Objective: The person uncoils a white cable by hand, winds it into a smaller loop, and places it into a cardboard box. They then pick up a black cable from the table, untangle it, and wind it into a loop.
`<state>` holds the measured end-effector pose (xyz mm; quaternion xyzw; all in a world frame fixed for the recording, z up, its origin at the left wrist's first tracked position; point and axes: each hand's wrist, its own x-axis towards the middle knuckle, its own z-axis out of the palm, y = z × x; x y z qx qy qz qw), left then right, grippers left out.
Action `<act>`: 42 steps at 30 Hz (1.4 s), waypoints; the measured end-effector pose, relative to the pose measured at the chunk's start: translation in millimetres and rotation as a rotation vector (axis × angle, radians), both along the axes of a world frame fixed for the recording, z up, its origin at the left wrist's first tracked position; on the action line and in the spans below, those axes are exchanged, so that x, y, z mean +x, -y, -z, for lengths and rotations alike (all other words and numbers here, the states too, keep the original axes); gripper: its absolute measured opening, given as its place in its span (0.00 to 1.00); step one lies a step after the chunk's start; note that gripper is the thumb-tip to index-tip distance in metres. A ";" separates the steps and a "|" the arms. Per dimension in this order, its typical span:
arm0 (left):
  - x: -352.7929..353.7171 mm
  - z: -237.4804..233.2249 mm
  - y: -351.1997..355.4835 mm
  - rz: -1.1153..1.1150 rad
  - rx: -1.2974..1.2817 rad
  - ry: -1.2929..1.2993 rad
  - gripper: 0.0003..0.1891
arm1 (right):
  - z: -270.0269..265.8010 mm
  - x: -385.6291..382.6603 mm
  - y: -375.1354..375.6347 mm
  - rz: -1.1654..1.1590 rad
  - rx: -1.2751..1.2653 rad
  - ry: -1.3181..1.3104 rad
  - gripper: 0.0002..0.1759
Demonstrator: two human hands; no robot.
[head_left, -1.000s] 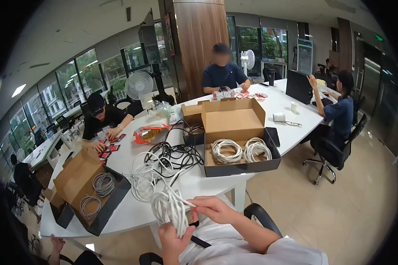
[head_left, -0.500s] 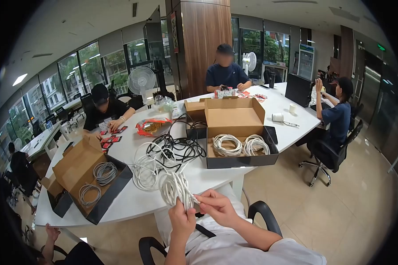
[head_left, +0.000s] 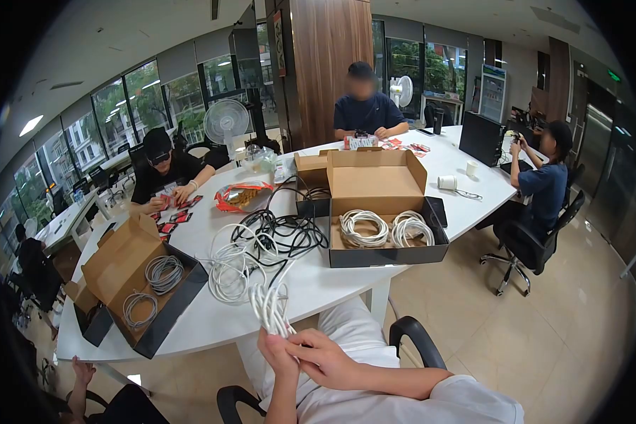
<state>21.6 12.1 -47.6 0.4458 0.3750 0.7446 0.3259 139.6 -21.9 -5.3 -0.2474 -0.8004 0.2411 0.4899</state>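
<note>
The fingers (head_left: 271, 346) of the left hand (head_left: 275, 359) are clenched around the lower end of a white cable bundle (head_left: 271, 311). The right hand (head_left: 326, 362) lies just beside it, its fingers pinched on the same end from the right. The two hands touch each other there, low over the person's lap, in front of the desk edge. The bundle rises out of both grips as a tight sheaf of loops, leaning up toward the desk (head_left: 318, 283). Its upper strands run on into a loose heap of white cable (head_left: 227, 268) on the desk top.

Behind that heap lies a tangle of black cable (head_left: 286, 237). To the right of the tangle stands an open cardboard box (head_left: 385, 256) with two neat white coils (head_left: 364, 230) side by side in it. At the left end of the desk a second open box (head_left: 113, 265) holds grey coils (head_left: 164, 273). A red and orange snack bag (head_left: 244, 198) lies farther back. A black chair armrest (head_left: 417, 338) curves just right of the right forearm. Three other people sit around the far side of the desk, their hands on small red packets or their own things, well apart from the bundle.
</note>
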 end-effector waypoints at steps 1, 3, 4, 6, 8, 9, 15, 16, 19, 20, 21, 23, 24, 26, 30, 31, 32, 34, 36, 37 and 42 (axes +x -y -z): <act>-2.0 5.0 -3.5 -0.006 -0.007 0.072 0.36 | 1.6 -2.1 -2.3 -0.018 0.014 -0.010 0.29; -4.5 8.6 -6.3 0.013 -0.028 0.345 0.28 | 4.0 -6.6 -7.4 -0.047 0.071 -0.017 0.29; -5.0 6.2 -6.1 -0.002 -0.059 0.468 0.25 | 4.9 -9.6 -10.0 -0.054 0.113 -0.015 0.30; -16.0 7.0 -4.1 0.052 -0.110 0.629 0.19 | 6.6 -15.8 -13.9 -0.086 0.163 -0.025 0.29; -31.6 11.6 -2.3 0.088 -0.147 0.608 0.18 | 11.3 -23.7 -17.0 -0.116 0.190 -0.026 0.28; -45.3 18.2 0.3 0.103 -0.169 0.593 0.18 | 15.7 -29.7 -15.8 -0.132 0.200 -0.031 0.28; -96.7 -22.3 19.5 0.484 0.077 0.678 0.17 | 27.0 -49.5 -19.4 -0.347 0.301 -0.126 0.30; -100.0 -26.6 22.3 0.405 0.121 0.640 0.17 | 27.2 -50.5 -25.1 -0.321 0.275 -0.134 0.27; -109.9 -38.5 26.9 0.358 0.280 0.775 0.16 | 21.3 -58.4 -41.5 -0.258 0.230 -0.098 0.28; -111.8 -42.0 26.9 0.361 0.294 0.784 0.17 | 20.0 -59.7 -47.2 -0.248 0.262 -0.057 0.29; -113.0 -43.9 25.7 0.365 0.312 0.797 0.18 | 19.3 -59.7 -54.3 -0.237 0.296 -0.011 0.31; -114.9 -43.7 26.9 0.363 0.336 0.823 0.19 | 22.8 -63.0 -64.1 -0.215 0.360 -0.017 0.30; -114.1 -44.2 26.0 0.359 0.340 0.845 0.19 | 25.1 -64.4 -67.5 -0.216 0.344 -0.040 0.30; -113.9 -45.2 27.7 0.345 0.343 0.884 0.20 | 30.3 -67.1 -73.0 -0.166 0.274 -0.123 0.31; -110.1 -52.2 37.2 0.460 0.366 0.864 0.22 | 21.4 -52.6 -93.7 -0.058 0.156 -0.045 0.33; -112.8 -52.3 35.9 0.595 0.403 0.795 0.23 | 18.1 -45.5 -97.8 -0.057 0.154 0.047 0.33; -114.6 -52.1 34.8 0.728 0.438 0.722 0.24 | 20.0 -40.9 -98.3 0.001 0.159 0.207 0.31; -109.5 -54.3 32.4 0.773 0.411 0.724 0.25 | 25.7 -33.2 -99.7 -0.005 0.102 0.299 0.30; -103.2 -55.8 26.3 0.816 0.400 0.725 0.28 | 35.8 -27.5 -105.9 -0.114 -0.054 0.260 0.28; -99.5 -56.4 21.5 0.836 0.402 0.745 0.29 | 42.1 -25.0 -110.6 -0.222 -0.178 0.175 0.26; -88.9 -50.1 6.4 0.914 0.341 0.780 0.31 | 25.3 -20.0 -117.3 -0.844 -1.180 -0.492 0.22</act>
